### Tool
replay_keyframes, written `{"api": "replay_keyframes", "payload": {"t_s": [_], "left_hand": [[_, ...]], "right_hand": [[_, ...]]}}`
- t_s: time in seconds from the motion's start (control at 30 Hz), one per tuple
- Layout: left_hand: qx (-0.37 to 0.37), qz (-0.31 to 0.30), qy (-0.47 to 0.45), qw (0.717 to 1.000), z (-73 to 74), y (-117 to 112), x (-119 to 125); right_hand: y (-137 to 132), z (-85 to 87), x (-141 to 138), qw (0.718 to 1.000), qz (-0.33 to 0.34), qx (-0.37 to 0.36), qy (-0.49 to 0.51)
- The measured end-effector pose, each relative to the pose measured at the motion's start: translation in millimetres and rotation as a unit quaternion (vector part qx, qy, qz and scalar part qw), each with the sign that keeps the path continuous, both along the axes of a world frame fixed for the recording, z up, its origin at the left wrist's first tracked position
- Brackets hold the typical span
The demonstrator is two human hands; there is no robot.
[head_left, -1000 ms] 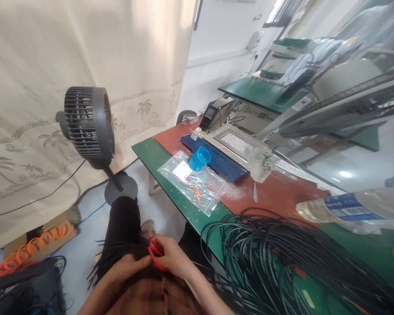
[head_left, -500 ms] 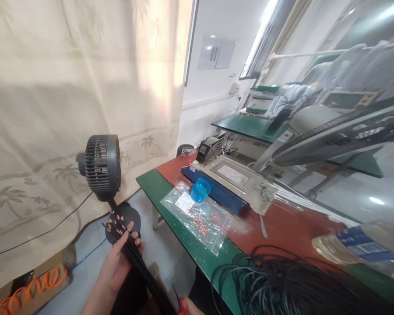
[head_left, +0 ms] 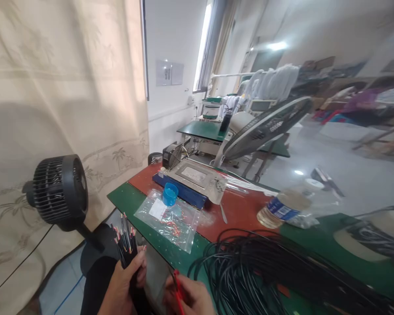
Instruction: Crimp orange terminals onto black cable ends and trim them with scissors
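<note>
My left hand [head_left: 126, 280] is closed around a bundle of black cables [head_left: 127, 249]. Their stripped ends point upward, showing thin wires with reddish and pale tips. Low in the view and to the right, my right hand [head_left: 192, 295] grips a red-handled tool [head_left: 178, 291]; its kind is unclear, since fingers cover part of it. The hands are apart, beside the near edge of the table. Beyond them a clear plastic bag [head_left: 184, 234] with small orange-red bits lies on the green mat, and a blue cup [head_left: 170, 194] stands at its far side.
A large coil of black cable [head_left: 243, 271] covers the table's near right part. Behind it stand a bottle [head_left: 282, 210] of pale liquid and a grey-and-blue device [head_left: 187, 173]. A black fan [head_left: 61, 192] is at left by the curtain. People sit far right.
My view has swung right, bringing the bottle and distant people more fully in. My right hand has risen into view with the red tool. The cable bundle now points more upright.
</note>
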State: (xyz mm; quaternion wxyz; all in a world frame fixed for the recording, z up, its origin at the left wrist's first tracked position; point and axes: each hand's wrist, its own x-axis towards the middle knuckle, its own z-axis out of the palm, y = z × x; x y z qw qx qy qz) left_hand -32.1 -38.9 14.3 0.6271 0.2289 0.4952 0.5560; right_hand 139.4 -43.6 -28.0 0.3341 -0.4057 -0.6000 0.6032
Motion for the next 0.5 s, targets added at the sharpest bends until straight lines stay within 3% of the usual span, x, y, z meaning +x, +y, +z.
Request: {"api": "replay_keyframes", "payload": {"t_s": [0.17,0.37,0.5], "left_hand": [[-0.009,0.001,0.050,0.999,7.8,5,8],[-0.009,0.000,0.060,0.998,15.6,10,20],[-0.005,-0.030,0.066,0.997,18.7,11,26]], "right_hand": [[14,32.3,-4,0.987,-0.027,0.101,-0.125],[16,44.7,5,0.953,-0.056,0.107,-0.278],[19,50.1,11,0.948,-0.043,0.107,-0.295]]}}
